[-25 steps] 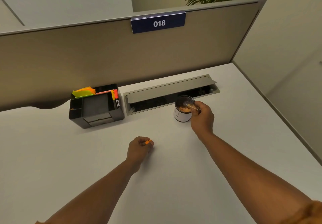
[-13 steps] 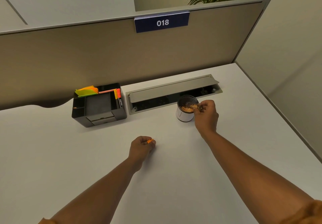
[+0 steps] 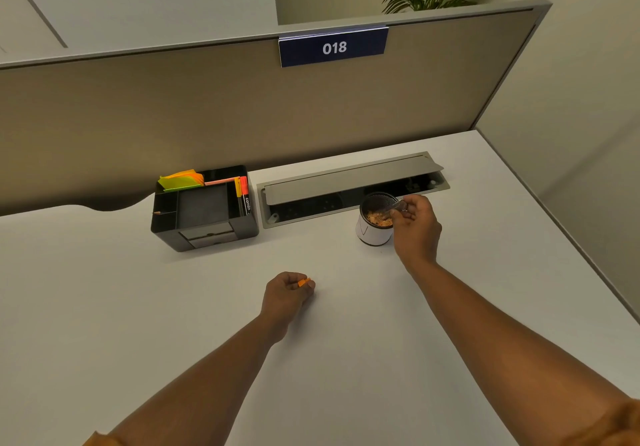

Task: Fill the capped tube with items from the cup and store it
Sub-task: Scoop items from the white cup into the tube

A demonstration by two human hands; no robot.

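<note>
While the cup (image 3: 374,226) stands far right on the desk (image 3: 138,307), the right hand (image 3: 415,223) dips the clear tube (image 3: 393,207) into it.
Tube's long axis slants leftward and down from the pinching fingers; the left hand (image 3: 285,295), nearer and well apart, is closed on the orange cap (image 3: 304,282).

Two bare forearms enter from the bottom edge of my view. Left hand (image 3: 285,295) and right hand (image 3: 415,229) carry no gloves, rings or watch that I can see. Orange sleeve cuff (image 3: 623,421) shows at bottom right; a sliver of orange fabric (image 3: 100,440) at bottom left.
</note>
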